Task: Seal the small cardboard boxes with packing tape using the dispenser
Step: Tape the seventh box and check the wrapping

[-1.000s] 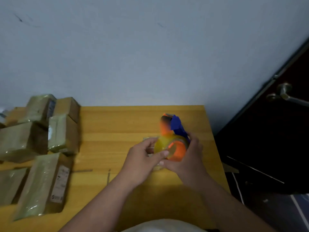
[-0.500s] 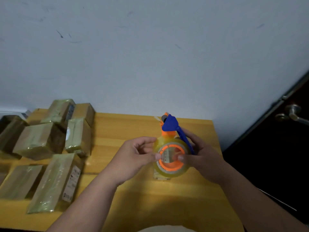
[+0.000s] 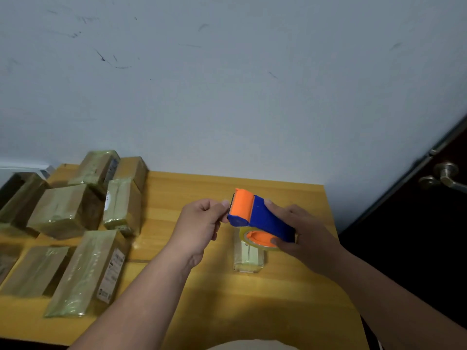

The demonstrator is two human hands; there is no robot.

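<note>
Dispenser (image 3: 262, 218) now tipped flat, gripped by right hand (image 3: 300, 233); left hand (image 3: 202, 223) fingers (image 3: 222, 204) pinching tape end, poised over small box (image 3: 249, 256) mid-frame.

My blue-and-orange tape dispenser (image 3: 262, 218) hangs tilted above a small taped box (image 3: 248, 257) lying on the table; wrapped boxes (image 3: 75, 223) crowd its left end.

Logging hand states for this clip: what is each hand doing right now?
Left hand: fingers curled, pinching at the tape dispenser front edge.
Right hand: grips the dispenser body.
</note>
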